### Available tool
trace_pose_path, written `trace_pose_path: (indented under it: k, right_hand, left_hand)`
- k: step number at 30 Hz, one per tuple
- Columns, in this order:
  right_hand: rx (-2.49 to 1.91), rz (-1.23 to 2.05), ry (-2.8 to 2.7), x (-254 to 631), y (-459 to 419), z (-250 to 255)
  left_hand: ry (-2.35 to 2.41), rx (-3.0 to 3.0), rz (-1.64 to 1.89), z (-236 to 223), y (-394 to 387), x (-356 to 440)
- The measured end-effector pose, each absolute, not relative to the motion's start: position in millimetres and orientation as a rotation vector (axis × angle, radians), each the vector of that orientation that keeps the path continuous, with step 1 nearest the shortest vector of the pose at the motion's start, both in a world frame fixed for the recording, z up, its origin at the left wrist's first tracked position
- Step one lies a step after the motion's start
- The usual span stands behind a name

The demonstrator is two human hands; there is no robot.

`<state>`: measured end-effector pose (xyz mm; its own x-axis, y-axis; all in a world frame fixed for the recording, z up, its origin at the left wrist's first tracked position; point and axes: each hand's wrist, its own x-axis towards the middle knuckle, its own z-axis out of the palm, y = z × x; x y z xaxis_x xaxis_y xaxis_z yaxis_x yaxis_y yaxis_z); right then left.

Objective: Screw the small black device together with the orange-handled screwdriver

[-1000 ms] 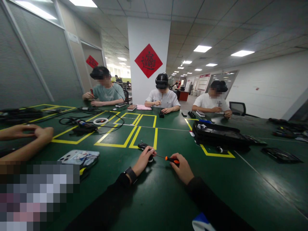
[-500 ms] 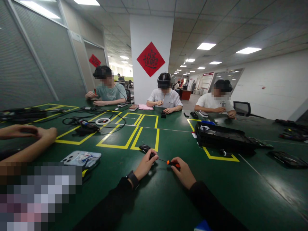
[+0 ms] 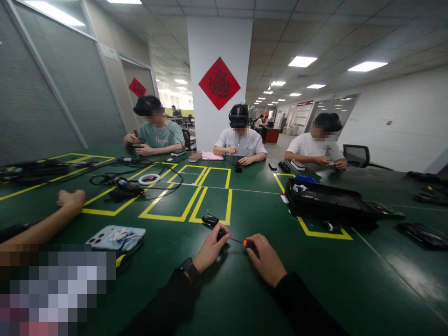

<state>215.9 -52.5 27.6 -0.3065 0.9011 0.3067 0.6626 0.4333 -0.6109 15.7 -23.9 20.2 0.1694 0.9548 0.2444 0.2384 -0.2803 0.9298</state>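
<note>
My left hand (image 3: pixel 210 249) is closed round a small black part (image 3: pixel 221 232) that rests on the green table (image 3: pixel 350 289). In my right hand (image 3: pixel 268 261) is a small screwdriver (image 3: pixel 245 242) with an orange and black handle; its thin shaft points left, at the black part. Just beyond my left hand lies another small black piece (image 3: pixel 210 219), by a yellow tape line. Both sleeves are black, and a dark watch (image 3: pixel 189 270) sits on my left wrist.
A phone in a patterned case (image 3: pixel 117 235) lies at the left, near another person's forearm (image 3: pixel 45 219). A long black tray (image 3: pixel 329 203) lies at the right. Cables and a white ring (image 3: pixel 149 178) sit further back. Three people sit across the table.
My hands keep their grip and have slid lower in the picture as the view tilted up. The neighbour's second hand at the left has gone from sight.
</note>
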Motion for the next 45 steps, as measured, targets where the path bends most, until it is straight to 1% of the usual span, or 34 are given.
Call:
trace_pose_path:
  k: [4, 11, 15, 18, 22, 27, 32, 37, 45]
  right_hand:
    - [-1.317, 0.447, -2.08, 215, -52, 25]
    - [-1.331, 0.473, -2.067, 215, -48, 26]
    - [-1.321, 0.369, -2.139, 213, -51, 23]
    - [-1.329, 0.287, -2.171, 212, -48, 19]
    - [-1.324, 0.298, -2.196, 214, -40, 14]
    - [-1.3, 0.236, -2.191, 214, -39, 12]
    - [-1.255, 0.297, -2.129, 214, -43, 10]
    - [-1.228, 0.37, -2.059, 216, -40, 9]
    - [-1.234, 0.442, -2.019, 217, -43, 10]
  left_hand:
    - [1.145, 1.683, 1.179, 22, -22, 17]
    - [1.117, 1.679, 1.135, 24, -25, 15]
    - [1.116, 1.614, 1.149, 18, -22, 15]
    - [1.109, 1.586, 1.179, 13, -19, 15]
    - [1.106, 1.61, 1.241, 9, -15, 17]
    - [1.183, 1.58, 1.331, 5, -11, 21]
    - [1.134, 1.603, 1.303, 4, -10, 21]
    - [1.18, 1.643, 1.354, 4, -11, 23]
    - [1.157, 1.674, 1.277, 5, -11, 16]
